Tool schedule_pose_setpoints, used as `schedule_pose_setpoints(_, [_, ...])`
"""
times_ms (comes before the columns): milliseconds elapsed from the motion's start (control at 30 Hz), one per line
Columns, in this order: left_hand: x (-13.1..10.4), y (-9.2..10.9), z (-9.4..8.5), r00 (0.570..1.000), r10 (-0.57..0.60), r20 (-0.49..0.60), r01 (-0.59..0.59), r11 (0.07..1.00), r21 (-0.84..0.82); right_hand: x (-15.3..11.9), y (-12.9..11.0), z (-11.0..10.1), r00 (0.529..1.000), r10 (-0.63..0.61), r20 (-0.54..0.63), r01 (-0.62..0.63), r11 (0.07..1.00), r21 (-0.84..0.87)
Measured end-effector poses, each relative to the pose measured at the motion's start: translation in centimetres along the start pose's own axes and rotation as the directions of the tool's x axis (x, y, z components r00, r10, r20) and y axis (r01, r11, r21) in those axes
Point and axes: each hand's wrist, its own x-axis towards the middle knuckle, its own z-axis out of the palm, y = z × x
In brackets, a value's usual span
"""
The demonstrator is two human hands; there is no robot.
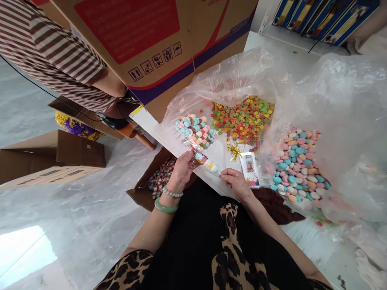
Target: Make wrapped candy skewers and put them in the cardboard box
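Observation:
Between my hands is a candy skewer (209, 164) of pastel sweets in a printed see-through wrapper, tilted down to the right. My left hand (184, 166), with bead and green bracelets at the wrist, is closed on its wrapped upper end. The fingers of my right hand (236, 182) pinch the thin stick at the lower end. Just beyond lies a pile of pastel candies (196, 131). Gold twist ties (234, 151) and a stack of printed wrappers (250, 170) are near my right hand.
Ring gummies (246, 119) and more pastel candies (299, 167) lie in plastic bags on the white table. A large carton (163, 44) stands at the back. An open box of finished skewers (161, 177) sits below left. A person in a striped shirt (60, 52) is at left.

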Motion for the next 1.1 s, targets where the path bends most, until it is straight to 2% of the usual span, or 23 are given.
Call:
schedule_pose_setpoints(267, [-0.8, -1.8, 0.4, 0.992, 0.096, 0.082, -0.095, 0.995, -0.015, 0.0, 0.5, 0.3, 0.977, -0.201, -0.075, 0.176, 0.95, -0.258])
schedule_pose_setpoints(367, [-1.3, -2.5, 0.7, 0.99, 0.087, 0.115, -0.087, 0.996, -0.007, -0.2, 0.5, 0.8, 0.988, -0.147, -0.047, 0.137, 0.976, -0.172])
schedule_pose_setpoints(500, [-1.7, -3.1, 1.2, 0.988, -0.026, 0.151, 0.029, 0.999, -0.017, -0.5, 0.3, 1.4, 0.997, 0.008, 0.083, -0.016, 0.995, 0.096])
schedule_pose_setpoints(567, [-1.7, -2.9, 1.2, 0.987, -0.068, 0.146, 0.074, 0.997, -0.036, -0.6, 0.2, 1.5, 0.994, 0.032, 0.102, -0.048, 0.985, 0.165])
schedule_pose_setpoints(700, [-0.9, -2.0, 0.8, 0.985, -0.083, 0.15, 0.087, 0.996, -0.023, -0.5, 0.1, 1.2, 0.999, 0.011, 0.045, -0.018, 0.99, 0.138])
schedule_pose_setpoints(800, [-0.4, -1.5, 0.7, 0.987, -0.004, 0.161, 0.004, 1.0, 0.003, -0.4, 0.1, 1.2, 1.0, -0.006, -0.001, 0.006, 0.999, 0.042])
schedule_pose_setpoints(933, [-0.6, -2.2, 1.0, 0.983, 0.059, 0.176, -0.049, 0.997, -0.06, -0.1, 0.3, 1.7, 0.994, -0.097, -0.053, 0.094, 0.994, -0.049])
schedule_pose_setpoints(1000, [-0.7, -2.8, 1.3, 0.982, 0.062, 0.18, -0.046, 0.995, -0.09, 0.2, 0.3, 2.0, 0.996, -0.081, -0.039, 0.081, 0.997, -0.008])
schedule_pose_setpoints(1100, [-0.4, -3.1, 1.6, 0.981, 0.034, 0.193, -0.01, 0.993, -0.122, 1.0, 0.0, 2.3, 0.999, 0.015, 0.033, -0.019, 0.992, 0.127])
